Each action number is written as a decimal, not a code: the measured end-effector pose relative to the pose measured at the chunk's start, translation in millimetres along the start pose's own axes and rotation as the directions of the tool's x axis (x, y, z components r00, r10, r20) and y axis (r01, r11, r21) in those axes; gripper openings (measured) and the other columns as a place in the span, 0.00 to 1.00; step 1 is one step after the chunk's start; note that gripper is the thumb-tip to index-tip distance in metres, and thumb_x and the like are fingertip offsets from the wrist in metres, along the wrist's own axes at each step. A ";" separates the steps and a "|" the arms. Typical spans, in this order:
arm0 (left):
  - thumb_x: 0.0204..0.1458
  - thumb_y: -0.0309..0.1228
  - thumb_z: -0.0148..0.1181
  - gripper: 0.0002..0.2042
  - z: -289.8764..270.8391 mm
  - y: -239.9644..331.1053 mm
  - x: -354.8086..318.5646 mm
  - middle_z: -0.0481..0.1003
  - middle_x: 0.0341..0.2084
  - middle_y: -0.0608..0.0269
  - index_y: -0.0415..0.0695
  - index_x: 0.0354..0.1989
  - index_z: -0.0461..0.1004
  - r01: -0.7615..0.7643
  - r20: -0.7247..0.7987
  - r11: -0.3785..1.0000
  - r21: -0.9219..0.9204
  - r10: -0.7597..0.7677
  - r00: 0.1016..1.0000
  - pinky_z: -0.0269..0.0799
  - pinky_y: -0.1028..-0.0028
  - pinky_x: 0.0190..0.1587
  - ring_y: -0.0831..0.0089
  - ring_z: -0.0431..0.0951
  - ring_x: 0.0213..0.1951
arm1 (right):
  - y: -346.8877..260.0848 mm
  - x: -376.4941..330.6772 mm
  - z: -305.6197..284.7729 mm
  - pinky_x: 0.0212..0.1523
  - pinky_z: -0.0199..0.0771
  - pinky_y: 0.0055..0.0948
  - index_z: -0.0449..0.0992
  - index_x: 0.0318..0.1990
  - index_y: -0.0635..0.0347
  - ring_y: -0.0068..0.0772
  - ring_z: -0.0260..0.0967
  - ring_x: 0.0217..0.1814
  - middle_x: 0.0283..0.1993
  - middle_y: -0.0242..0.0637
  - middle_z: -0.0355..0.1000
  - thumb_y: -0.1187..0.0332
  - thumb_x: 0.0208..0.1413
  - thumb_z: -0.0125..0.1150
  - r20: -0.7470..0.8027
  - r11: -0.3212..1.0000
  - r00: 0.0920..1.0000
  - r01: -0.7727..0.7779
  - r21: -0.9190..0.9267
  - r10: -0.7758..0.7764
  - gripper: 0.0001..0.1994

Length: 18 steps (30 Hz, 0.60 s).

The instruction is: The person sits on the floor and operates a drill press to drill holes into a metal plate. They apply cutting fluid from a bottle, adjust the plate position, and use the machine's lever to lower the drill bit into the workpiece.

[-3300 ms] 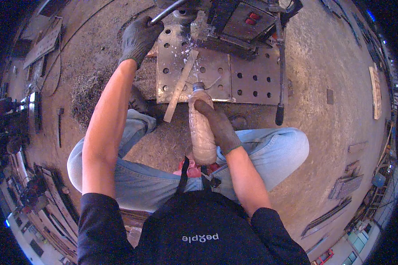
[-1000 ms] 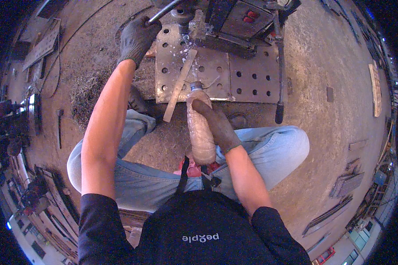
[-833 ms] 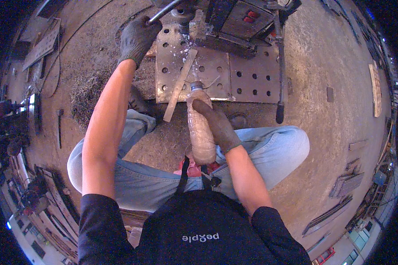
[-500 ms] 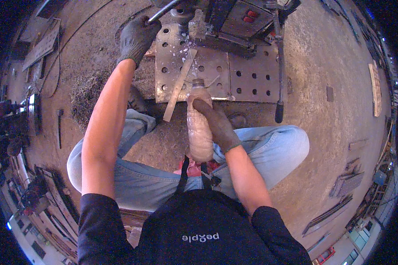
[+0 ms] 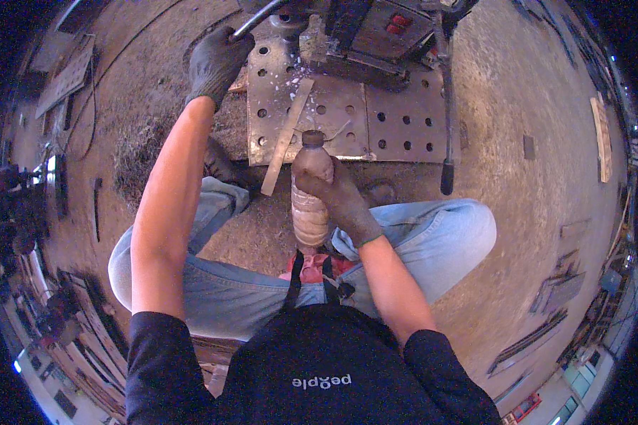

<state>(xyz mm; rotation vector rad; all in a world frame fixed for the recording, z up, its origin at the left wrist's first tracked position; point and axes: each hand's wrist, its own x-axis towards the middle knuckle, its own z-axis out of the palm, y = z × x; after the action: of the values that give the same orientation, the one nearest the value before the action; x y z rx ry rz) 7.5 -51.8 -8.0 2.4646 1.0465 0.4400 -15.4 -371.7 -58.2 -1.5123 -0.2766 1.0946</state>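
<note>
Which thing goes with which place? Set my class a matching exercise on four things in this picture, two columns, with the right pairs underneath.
Things
1. Plastic bottle
2. Metal rod
3. Flat strip
4. Red buttons

Places
A. Overhanging the near edge of the holed plate
B. Gripped by the gloved right hand
C. On the dark machine
D. Gripped by the gloved left hand

Pairs: 1-B, 2-D, 3-A, 4-C

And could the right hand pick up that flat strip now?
Probably not: the right hand is gripping the bottle, though the flat strip lies nearby with nothing seeming to cover it.
</note>
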 end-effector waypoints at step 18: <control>0.54 0.53 0.59 0.23 7.7 -13.5 3.7 0.83 0.31 0.50 0.47 0.44 0.83 -0.023 -0.030 1.000 0.009 0.023 0.999 0.76 0.57 0.45 0.50 0.84 0.38 | -20.3 -8.4 -4.3 0.38 0.76 0.30 0.75 0.56 0.61 0.27 0.74 0.36 0.41 0.36 0.76 0.47 0.59 0.65 -0.018 0.945 0.962 -0.264 0.193 0.272 0.28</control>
<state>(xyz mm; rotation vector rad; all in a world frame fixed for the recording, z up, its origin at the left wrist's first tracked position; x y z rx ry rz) 5.2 -42.6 -20.8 2.4871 1.0350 0.4821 -8.5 -374.7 -37.0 -1.4281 0.0669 1.2621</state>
